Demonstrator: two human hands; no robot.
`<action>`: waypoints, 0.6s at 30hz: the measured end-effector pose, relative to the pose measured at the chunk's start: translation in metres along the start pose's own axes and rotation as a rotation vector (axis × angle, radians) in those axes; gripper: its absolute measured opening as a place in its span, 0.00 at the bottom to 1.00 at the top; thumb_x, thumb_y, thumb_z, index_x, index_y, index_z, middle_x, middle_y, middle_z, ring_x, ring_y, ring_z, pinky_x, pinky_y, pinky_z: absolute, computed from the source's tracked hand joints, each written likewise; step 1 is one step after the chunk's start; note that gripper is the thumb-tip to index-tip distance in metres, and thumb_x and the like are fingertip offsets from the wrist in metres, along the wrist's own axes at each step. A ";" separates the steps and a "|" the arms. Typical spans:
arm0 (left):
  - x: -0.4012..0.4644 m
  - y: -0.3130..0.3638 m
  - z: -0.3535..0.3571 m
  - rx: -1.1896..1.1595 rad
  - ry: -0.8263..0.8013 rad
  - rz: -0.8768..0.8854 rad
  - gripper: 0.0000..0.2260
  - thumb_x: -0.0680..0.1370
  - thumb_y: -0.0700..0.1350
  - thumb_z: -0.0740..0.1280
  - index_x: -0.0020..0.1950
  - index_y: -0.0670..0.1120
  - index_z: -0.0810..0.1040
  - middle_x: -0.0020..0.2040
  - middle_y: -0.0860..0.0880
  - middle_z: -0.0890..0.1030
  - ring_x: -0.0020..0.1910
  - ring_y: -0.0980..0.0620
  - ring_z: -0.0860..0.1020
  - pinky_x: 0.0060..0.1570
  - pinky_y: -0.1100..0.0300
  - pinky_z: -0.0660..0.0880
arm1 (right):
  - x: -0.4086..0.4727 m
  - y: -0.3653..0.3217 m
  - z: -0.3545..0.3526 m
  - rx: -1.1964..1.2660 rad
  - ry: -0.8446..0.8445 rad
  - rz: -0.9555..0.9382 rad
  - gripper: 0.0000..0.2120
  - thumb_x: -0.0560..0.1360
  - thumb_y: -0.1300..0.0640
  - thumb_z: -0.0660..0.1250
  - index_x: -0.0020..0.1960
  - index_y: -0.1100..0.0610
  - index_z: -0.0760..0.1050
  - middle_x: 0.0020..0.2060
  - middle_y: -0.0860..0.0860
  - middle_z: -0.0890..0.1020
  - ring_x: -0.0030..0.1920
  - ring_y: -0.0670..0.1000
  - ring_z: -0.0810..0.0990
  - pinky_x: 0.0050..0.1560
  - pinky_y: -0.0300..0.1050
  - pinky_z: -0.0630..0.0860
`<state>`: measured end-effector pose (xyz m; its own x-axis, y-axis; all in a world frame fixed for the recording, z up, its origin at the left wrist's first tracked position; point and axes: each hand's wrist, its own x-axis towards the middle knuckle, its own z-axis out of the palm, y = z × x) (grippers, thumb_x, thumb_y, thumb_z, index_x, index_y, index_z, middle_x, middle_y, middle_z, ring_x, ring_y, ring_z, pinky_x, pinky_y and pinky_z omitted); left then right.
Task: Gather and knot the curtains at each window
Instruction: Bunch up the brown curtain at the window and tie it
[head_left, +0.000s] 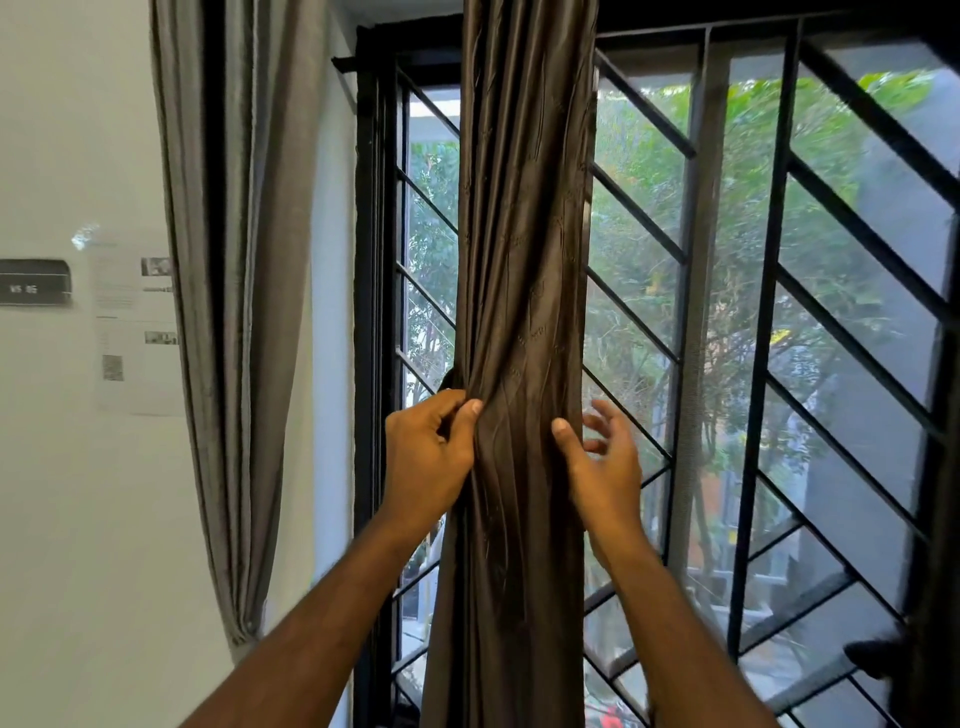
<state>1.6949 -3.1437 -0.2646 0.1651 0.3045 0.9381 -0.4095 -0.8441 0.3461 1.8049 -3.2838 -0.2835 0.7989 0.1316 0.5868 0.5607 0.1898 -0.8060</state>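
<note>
I see a black window grille (779, 322) with green trees (639, 291) behind it, and a paper notice (130, 332) (text unreadable) on the white wall (78, 130).

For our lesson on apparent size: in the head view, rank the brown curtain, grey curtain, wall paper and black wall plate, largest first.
1. brown curtain, nearest the camera
2. grey curtain
3. wall paper
4. black wall plate, partly cut off

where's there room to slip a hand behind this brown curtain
Right edge of the brown curtain: open gap to the window grille, where the right hand hovers open. Left edge is tight: the left hand pinches folds close to the window frame.
</note>
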 end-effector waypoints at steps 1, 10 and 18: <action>-0.001 0.000 0.001 0.003 0.002 0.000 0.09 0.79 0.44 0.67 0.43 0.41 0.84 0.33 0.45 0.80 0.33 0.46 0.78 0.35 0.47 0.76 | 0.005 0.003 0.000 0.038 -0.067 0.029 0.17 0.78 0.52 0.73 0.65 0.49 0.77 0.52 0.42 0.82 0.52 0.45 0.82 0.53 0.45 0.80; 0.006 -0.005 0.003 0.213 0.038 0.052 0.13 0.78 0.42 0.68 0.34 0.41 0.74 0.26 0.47 0.71 0.25 0.48 0.70 0.26 0.47 0.70 | -0.019 0.006 0.000 -0.197 0.349 -0.367 0.07 0.78 0.59 0.72 0.54 0.58 0.85 0.44 0.48 0.84 0.43 0.44 0.81 0.46 0.43 0.80; 0.006 -0.006 -0.004 0.236 0.020 0.072 0.13 0.79 0.44 0.67 0.36 0.41 0.76 0.27 0.47 0.73 0.25 0.49 0.72 0.27 0.47 0.73 | -0.039 -0.001 0.003 -0.181 0.338 -0.478 0.08 0.76 0.63 0.74 0.54 0.59 0.85 0.40 0.50 0.81 0.40 0.39 0.79 0.43 0.28 0.75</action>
<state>1.6951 -3.1353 -0.2613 0.1241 0.2461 0.9613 -0.1987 -0.9430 0.2671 1.7724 -3.2860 -0.3059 0.4577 -0.2486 0.8537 0.8787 -0.0203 -0.4770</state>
